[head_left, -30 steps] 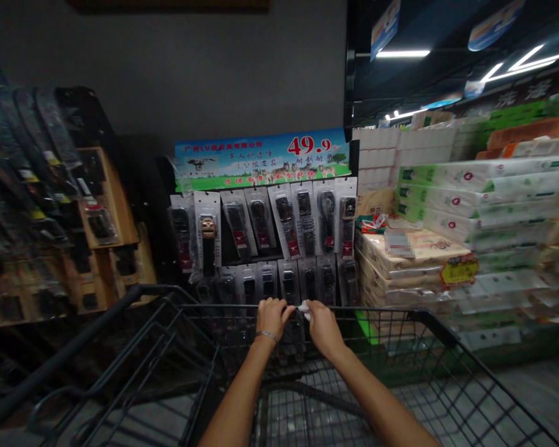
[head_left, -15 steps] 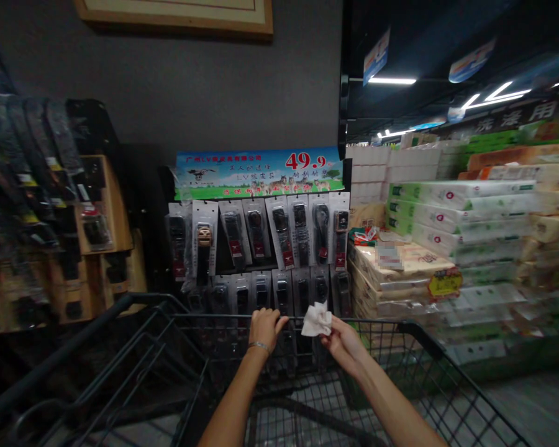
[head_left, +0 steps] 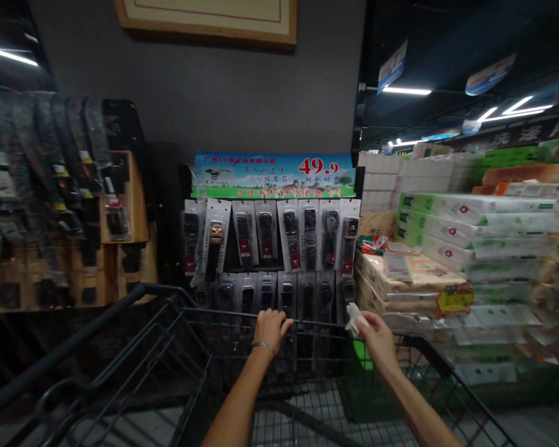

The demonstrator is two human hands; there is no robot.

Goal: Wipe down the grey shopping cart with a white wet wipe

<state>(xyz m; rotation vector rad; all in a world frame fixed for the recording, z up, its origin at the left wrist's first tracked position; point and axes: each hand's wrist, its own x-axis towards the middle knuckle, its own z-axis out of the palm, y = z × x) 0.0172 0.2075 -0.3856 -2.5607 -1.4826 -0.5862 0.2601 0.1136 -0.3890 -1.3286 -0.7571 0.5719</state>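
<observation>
My left hand (head_left: 271, 329), with a bracelet at the wrist, rests on the far top rail of a dark wire shopping cart (head_left: 223, 314). Its fingers curl over the rail, and the thumb points out to the right. My right hand (head_left: 376, 338) pinches a crumpled white tissue (head_left: 354, 318) between thumb and fingers, at the same rail further right. Part of the tissue is hidden by the fingers. Whether it touches the rail I cannot tell. Just beyond the rail, packaged belts (head_left: 290, 239) hang in rows under a blue price sign (head_left: 270, 175).
More belts (head_left: 51, 167) hang on a rack at the left with wooden display blocks (head_left: 133, 205). Stacked tissue packs (head_left: 489, 233) and beige packs (head_left: 410, 276) stand at the right. A green bin-like object (head_left: 362, 397) shows through the cart mesh. A framed picture (head_left: 209, 31) hangs above.
My right hand has moved right along the rail with the tissue, which now looks more bunched. My left hand stays on the rail. The view has swung slightly left.
</observation>
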